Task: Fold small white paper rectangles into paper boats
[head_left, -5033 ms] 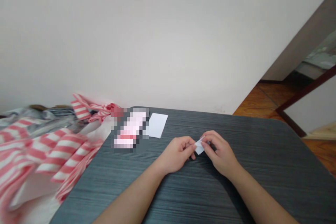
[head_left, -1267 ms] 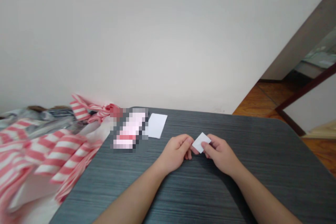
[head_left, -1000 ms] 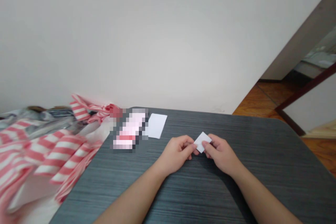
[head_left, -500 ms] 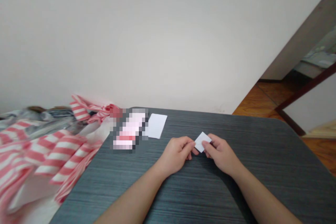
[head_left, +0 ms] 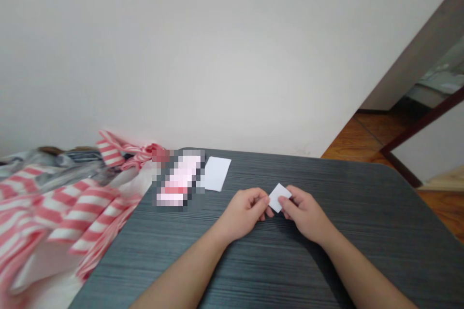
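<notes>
A small white square of folded paper [head_left: 277,194] is held up over the dark table, one corner pointing away from me. My left hand [head_left: 248,210] is closed, with thumb and forefinger pinching the paper's left corner. On the other side, my right hand [head_left: 300,210] grips it, the thumb lying on top and the fingers behind. Further back and to the left lies a white sheet or stack of paper [head_left: 217,174], touched by neither hand.
Left of the white sheet is a blurred-out pink and white object with a dark edge [head_left: 181,176]. Red-and-white striped cloth [head_left: 83,207] is heaped beside the table's left edge. The dark wood-grain table [head_left: 355,203] meets a pale wall [head_left: 224,58] at the back.
The folded paper has shifted and tilted very slightly in my fingers, and its crease line no longer shows. Both hands keep their grip in nearly the same place.
</notes>
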Available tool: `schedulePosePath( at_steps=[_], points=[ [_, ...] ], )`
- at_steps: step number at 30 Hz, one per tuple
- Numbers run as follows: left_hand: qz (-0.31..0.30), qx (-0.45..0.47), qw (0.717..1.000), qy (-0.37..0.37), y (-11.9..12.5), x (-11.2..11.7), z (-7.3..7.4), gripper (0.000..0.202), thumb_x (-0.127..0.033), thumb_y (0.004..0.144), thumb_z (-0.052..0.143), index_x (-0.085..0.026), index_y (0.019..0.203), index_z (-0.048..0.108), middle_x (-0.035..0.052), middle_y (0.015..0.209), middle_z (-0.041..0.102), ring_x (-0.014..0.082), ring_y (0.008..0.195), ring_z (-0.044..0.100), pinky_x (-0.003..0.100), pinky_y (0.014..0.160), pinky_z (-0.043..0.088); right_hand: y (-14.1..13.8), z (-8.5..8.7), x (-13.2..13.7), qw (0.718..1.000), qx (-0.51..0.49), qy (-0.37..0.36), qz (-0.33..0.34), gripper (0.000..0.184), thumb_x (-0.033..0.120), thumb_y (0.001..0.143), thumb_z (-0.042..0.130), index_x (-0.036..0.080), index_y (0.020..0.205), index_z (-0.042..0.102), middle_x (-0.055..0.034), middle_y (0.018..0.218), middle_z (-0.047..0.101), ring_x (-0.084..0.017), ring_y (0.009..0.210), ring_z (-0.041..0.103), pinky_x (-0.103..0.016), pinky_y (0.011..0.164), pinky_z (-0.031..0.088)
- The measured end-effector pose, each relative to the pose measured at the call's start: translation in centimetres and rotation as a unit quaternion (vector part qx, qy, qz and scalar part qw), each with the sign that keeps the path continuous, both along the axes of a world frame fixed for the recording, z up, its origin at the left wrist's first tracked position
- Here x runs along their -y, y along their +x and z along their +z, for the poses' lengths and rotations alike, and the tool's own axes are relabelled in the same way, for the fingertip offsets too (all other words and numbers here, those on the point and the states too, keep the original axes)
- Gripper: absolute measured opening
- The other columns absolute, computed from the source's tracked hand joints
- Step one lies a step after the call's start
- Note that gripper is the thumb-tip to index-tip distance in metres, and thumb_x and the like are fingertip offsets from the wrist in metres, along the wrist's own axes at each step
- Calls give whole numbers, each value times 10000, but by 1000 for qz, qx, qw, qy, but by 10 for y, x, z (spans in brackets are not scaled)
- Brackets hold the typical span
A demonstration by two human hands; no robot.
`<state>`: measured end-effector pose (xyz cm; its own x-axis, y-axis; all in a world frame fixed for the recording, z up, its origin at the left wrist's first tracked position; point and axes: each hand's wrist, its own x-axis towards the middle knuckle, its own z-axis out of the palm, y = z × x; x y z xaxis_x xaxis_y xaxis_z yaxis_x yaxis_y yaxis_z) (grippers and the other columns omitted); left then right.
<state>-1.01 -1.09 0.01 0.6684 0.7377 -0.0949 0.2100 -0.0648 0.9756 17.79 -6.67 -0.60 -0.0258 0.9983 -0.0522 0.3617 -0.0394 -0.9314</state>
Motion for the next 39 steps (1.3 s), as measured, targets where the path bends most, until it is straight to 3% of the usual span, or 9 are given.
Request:
schedulePosePath(
  at_steps=[20,39],
  points=[
    [-24,-38,997,59,-2,2,7,389,-362,950,448,-150,729,688,34,682,700,112,573,566,205,575,417,-5,-2,-1,1000,-11,0,15,172,289,874,577,173,746,581,28,606,545,-124,560,492,-228,529,372],
    [-7,-25,999,25,-1,2,1,362,-380,942,460,-138,752,650,47,714,705,112,568,559,210,558,416,-1,2,0,999,-33,-7,5,189,263,894,556,168,735,595,25,576,585,-115,528,527,-226,544,390]
  ],
)
